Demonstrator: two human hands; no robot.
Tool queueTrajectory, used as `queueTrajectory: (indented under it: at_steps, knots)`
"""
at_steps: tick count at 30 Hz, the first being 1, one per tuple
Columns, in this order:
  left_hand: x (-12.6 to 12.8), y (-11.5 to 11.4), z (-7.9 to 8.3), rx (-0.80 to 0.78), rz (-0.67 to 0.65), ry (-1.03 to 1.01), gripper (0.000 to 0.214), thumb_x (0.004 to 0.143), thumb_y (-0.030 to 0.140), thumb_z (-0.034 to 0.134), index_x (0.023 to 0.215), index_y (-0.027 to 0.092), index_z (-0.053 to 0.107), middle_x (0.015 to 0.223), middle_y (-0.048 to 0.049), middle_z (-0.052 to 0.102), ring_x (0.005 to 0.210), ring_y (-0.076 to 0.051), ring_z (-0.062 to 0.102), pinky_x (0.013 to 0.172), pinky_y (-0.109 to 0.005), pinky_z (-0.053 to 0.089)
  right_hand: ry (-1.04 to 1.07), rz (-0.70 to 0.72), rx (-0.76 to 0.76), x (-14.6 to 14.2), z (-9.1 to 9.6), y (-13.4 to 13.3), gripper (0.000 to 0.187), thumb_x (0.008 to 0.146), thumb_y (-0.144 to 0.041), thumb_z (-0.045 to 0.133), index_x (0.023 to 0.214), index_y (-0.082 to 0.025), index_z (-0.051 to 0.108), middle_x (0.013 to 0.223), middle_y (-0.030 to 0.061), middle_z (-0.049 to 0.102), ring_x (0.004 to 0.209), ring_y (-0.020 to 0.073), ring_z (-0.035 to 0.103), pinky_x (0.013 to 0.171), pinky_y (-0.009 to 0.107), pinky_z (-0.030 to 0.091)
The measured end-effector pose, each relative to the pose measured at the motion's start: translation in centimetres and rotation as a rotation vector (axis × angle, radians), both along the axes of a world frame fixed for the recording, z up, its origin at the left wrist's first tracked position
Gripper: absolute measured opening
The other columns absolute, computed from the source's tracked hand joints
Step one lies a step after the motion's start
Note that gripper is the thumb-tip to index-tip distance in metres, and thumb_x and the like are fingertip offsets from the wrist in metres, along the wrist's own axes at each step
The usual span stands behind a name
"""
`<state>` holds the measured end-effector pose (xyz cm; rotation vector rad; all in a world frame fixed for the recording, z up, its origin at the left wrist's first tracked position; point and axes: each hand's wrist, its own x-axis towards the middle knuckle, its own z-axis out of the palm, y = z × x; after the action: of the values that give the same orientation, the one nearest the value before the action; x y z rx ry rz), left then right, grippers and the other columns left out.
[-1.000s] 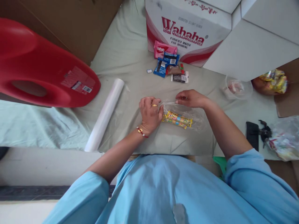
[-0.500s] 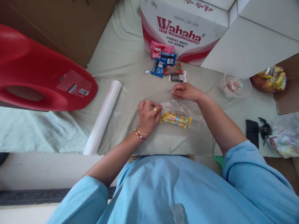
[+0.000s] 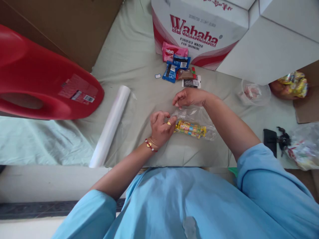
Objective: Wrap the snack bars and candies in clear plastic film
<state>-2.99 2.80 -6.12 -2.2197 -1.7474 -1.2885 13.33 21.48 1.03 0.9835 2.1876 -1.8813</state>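
Yellow snack packets (image 3: 191,128) with printed cartoon faces lie close together in front of me, in or under a clear plastic bag (image 3: 199,115). My left hand (image 3: 162,126), with a ring and a red bracelet, is closed at the left end of the packets, its fingers pinching the bag's edge there. Just above the bag is my right hand (image 3: 188,98), its fingers bent and pressed together near the bag's upper left edge. Whatever lies between those fingertips is too small to make out.
A plastic roll (image 3: 110,126) and a red jug (image 3: 50,79) are on the left. Small snack packets (image 3: 174,68) lie before a Wahaha carton (image 3: 199,33). To the right are a clear tub (image 3: 256,93), a black stand (image 3: 270,141) and a bag of wrapped items (image 3: 304,147).
My right hand has moved left and slightly toward me, closer to the left hand. My left hand and the yellow packets have shifted slightly right. The bag has bunched a little.
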Motion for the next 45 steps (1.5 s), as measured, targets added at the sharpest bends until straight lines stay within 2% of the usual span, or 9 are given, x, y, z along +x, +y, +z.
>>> queueTrajectory:
  at_steps: [5,9,15,20,24,27,33,41,45]
  knots:
    - [-0.1,-0.1,0.1,-0.099,0.002,-0.028,0.016,0.097,0.023,0.063,0.099,0.031,0.077,0.096,-0.0076,0.064,0.102,-0.026,0.053,0.092,-0.044,0.039,0.109,-0.152,0.119,-0.3,-0.7,0.2,0.032,0.084,-0.048,0.078,0.098,-0.019,0.075,0.075,0.0,0.071,0.064,0.0119,0.054,0.059,0.025,0.039]
    - [-0.2,-0.2,0.2,-0.105,0.005,-0.024,0.015,0.097,0.026,0.062,0.095,0.03,0.077,0.096,-0.0076,0.064,0.102,-0.026,0.053,0.093,-0.044,0.04,-0.081,-0.096,0.239,-0.2,-0.4,0.1,0.043,0.091,-0.061,0.07,0.081,-0.02,0.073,0.076,0.0032,0.074,0.068,0.0142,0.058,0.064,0.027,0.044]
    - [-0.2,-0.4,0.1,-0.104,-0.048,-0.049,0.016,0.098,0.027,0.062,0.101,0.032,0.077,0.098,-0.0079,0.066,0.105,-0.026,0.055,0.093,-0.045,0.04,-0.074,0.095,0.042,-1.1,0.3,-0.8,0.033,0.083,-0.054,0.08,0.088,-0.022,0.08,0.072,-0.0001,0.073,0.064,0.0145,0.061,0.062,0.027,0.046]
    - [-0.2,-0.6,-0.2,-0.092,-0.091,-0.041,0.016,0.099,0.029,0.063,0.103,0.034,0.078,0.098,-0.0074,0.067,0.103,-0.025,0.056,0.091,-0.044,0.04,0.011,-0.055,0.035,-1.8,-0.7,-0.7,0.019,0.076,-0.029,0.081,0.093,-0.021,0.078,0.069,-0.0029,0.07,0.068,0.0143,0.064,0.066,0.025,0.047]
    - [-0.1,-0.7,-0.3,-0.006,-0.096,-0.01,0.017,0.1,0.029,0.063,0.102,0.036,0.078,0.096,-0.0068,0.067,0.1,-0.024,0.057,0.09,-0.043,0.041,0.008,-0.172,0.194,-1.7,-0.8,-0.4,0.011,0.085,-0.029,0.073,0.087,-0.019,0.075,0.074,-0.0001,0.072,0.071,0.0137,0.063,0.07,0.025,0.048]
    - [-0.2,-0.8,-0.4,-0.098,-0.115,-0.032,0.018,0.1,0.031,0.061,0.104,0.037,0.078,0.096,-0.0073,0.067,0.101,-0.025,0.057,0.092,-0.045,0.042,-0.004,-0.06,0.314,-1.2,0.5,-0.1,0.026,0.093,-0.043,0.069,0.088,-0.019,0.077,0.081,0.0014,0.076,0.075,0.0148,0.064,0.069,0.025,0.047]
    - [-0.3,-0.8,-0.7,-0.157,-0.152,-0.102,0.017,0.099,0.032,0.065,0.107,0.038,0.078,0.099,-0.0076,0.067,0.105,-0.026,0.058,0.094,-0.047,0.042,-0.048,0.309,0.222,-0.8,2.1,0.1,0.028,0.074,-0.039,0.086,0.098,-0.025,0.082,0.08,-0.0026,0.077,0.07,0.0146,0.065,0.064,0.024,0.047]
    - [-0.1,-0.9,-0.4,-0.1,-0.183,-0.087,0.017,0.098,0.026,0.065,0.105,0.036,0.077,0.098,-0.0063,0.067,0.103,-0.025,0.056,0.093,-0.044,0.04,-0.037,0.026,0.227,-1.5,0.3,-0.3,0.014,0.078,-0.034,0.074,0.08,-0.02,0.073,0.069,-0.0032,0.066,0.063,0.0117,0.055,0.061,0.024,0.041]
    - [0.1,-0.3,0.1,-0.146,-0.08,-0.111,0.015,0.099,0.027,0.062,0.102,0.031,0.076,0.1,-0.0081,0.065,0.102,-0.027,0.054,0.093,-0.046,0.039,-0.011,-0.053,0.222,-1.4,-0.2,-0.4,0.011,0.078,-0.029,0.071,0.083,-0.019,0.07,0.076,-0.0014,0.069,0.068,0.0129,0.056,0.063,0.025,0.042]
